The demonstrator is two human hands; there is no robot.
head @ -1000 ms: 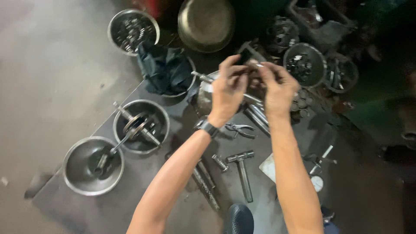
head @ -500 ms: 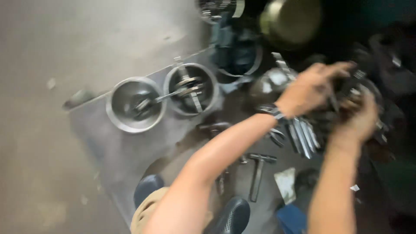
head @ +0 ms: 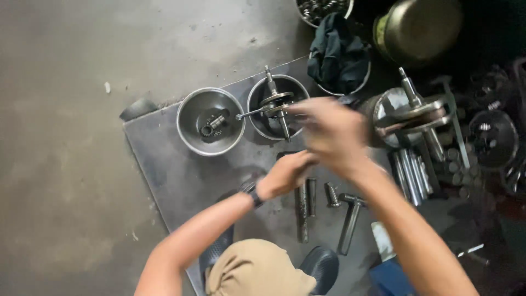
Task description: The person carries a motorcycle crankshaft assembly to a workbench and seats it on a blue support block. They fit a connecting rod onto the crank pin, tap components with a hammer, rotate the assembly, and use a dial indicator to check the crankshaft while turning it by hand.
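Grey steel crankshaft (head: 276, 104) stands tilted in round metal bowl (head: 257, 98), just beyond blurred right hand (head: 329, 134); grip unclear. Left hand (head: 285, 175) loosely curled, nearer, apparently empty, above steel rods (head: 303, 211).

grey metal sheet (head: 164, 164), steel bowls (head: 210, 121), bolts (head: 332, 194)

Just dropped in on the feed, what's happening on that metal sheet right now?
A person crouches over a metal sheet on the floor, strewn with engine parts. The left hand is closed above loose bolts and a long rod; whether it grips anything cannot be told. The right hand is motion-blurred beside a steel bowl holding a crankshaft. Another bowl holds a small gear, and a hammer lies near the right forearm.
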